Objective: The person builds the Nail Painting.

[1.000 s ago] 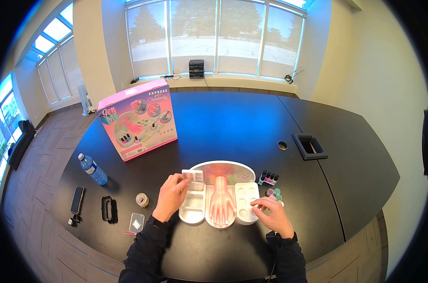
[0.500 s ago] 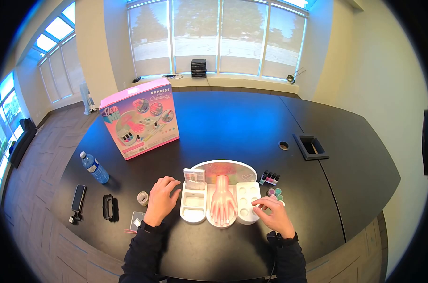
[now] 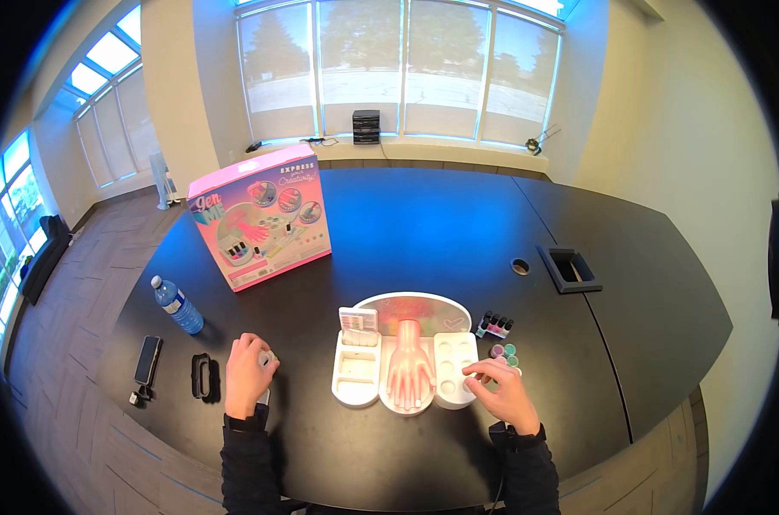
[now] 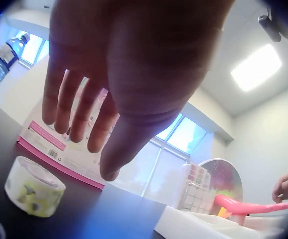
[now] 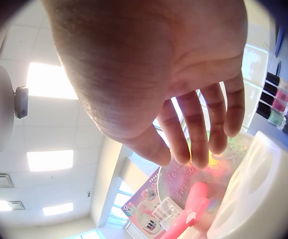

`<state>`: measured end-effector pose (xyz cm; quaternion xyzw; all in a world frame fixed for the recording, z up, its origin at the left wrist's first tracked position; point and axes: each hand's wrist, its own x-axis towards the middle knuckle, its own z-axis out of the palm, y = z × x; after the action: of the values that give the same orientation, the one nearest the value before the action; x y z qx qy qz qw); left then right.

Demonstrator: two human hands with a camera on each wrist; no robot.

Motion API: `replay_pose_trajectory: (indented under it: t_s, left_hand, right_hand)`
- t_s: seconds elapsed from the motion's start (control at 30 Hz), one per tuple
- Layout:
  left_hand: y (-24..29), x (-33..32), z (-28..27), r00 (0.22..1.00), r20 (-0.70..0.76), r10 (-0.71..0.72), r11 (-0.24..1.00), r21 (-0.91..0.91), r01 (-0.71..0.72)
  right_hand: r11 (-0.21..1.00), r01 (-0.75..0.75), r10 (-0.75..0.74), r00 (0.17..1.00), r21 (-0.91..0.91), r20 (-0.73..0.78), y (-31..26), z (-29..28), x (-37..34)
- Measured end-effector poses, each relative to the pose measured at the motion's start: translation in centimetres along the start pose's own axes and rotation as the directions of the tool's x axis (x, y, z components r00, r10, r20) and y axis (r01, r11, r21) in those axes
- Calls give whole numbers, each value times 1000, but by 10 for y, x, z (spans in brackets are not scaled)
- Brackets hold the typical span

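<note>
My left hand (image 3: 248,375) hovers beside the small round tape roll (image 3: 266,358), fingers relaxed and holding nothing. In the left wrist view the patterned roll (image 4: 34,188) lies on the table below the spread fingers (image 4: 77,113). My right hand (image 3: 504,395) hangs loosely over the edge of the white palette (image 3: 454,364) with round wells. Between the two trays lies a pink model hand (image 3: 410,367), palm down. The left tray (image 3: 357,367) has compartments, and a clear case (image 3: 357,323) leans upright at its back. Nothing is in the right fingers (image 5: 197,130).
A pink box (image 3: 265,219) stands at the back left, with a water bottle (image 3: 178,305) before it. A phone (image 3: 148,359) and a black band (image 3: 204,378) lie at left. Nail polish bottles (image 3: 495,325) and small glitter pots (image 3: 504,354) sit at right.
My left hand has let go of the clear case, which stays upright in the tray, and has moved left to the tape roll. My right hand has stayed by the palette.
</note>
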<state>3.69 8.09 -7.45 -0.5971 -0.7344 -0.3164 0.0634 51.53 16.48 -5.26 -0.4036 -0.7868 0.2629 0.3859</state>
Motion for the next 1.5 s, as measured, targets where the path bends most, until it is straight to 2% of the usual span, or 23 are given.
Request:
replay_pose_trajectory:
  t_s: [0.1, 0.2, 0.4, 0.73, 1.03, 1.13, 1.2, 1.43, 1.5]
  left_hand:
    - [-12, -8, 2, 995, 57, -83, 993, 89, 78]
    - [-17, -14, 4, 985, 123, -121, 991, 72, 113]
    - [-25, -17, 15, 985, 112, -132, 991, 47, 127]
    - [-32, -16, 22, 993, 42, -108, 994, 0, 108]
    - [-33, -14, 19, 999, 20, -30, 1000, 1, 30]
    - [-20, -9, 12, 1000, 22, 17, 997, -69, -16]
    - [-4, -5, 4, 998, 60, 3, 964, -265, 13]
    - [24, 5, 5, 990, 107, 96, 882, -470, -34]
    - [34, 7, 7, 975, 177, 132, 840, -543, -15]
  right_hand:
    - [1000, -5, 5, 1000, -8, 1, -4, -1, 0]
    - [1000, -10, 9, 1000, 5, 6, -4, 0, 0]
    - [1000, -4, 4, 1000, 7, 18, -6, -1, 1]
    - [1000, 21, -21, 1000, 12, 12, -3, -1, 1]
    - [1000, 18, -18, 1000, 8, 1, 0, -1, 0]
    - [1000, 21, -21, 1000, 18, -4, 0, 0, 0]
    - [1000, 21, -21, 1000, 15, -6, 0, 0, 0]
    - [1000, 20, -20, 1000, -16, 10, 1, -1, 0]
    - [1000, 15, -15, 1000, -4, 5, -1, 0, 0]
